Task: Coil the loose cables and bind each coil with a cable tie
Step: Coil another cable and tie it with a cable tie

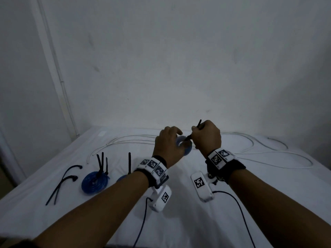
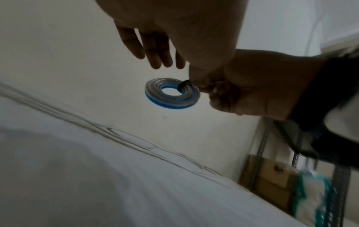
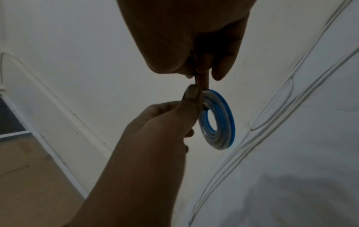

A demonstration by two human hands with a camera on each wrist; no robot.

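Coil (image 3: 217, 121) pinched between left fingers (image 3: 191, 98).

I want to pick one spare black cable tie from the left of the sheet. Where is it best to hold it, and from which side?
Probably take a spare cable tie near its far, curved head end, from above. The two lie flat and cross at their near tails, so the far ends, which sit apart, give fingers room for a pinch on one only.
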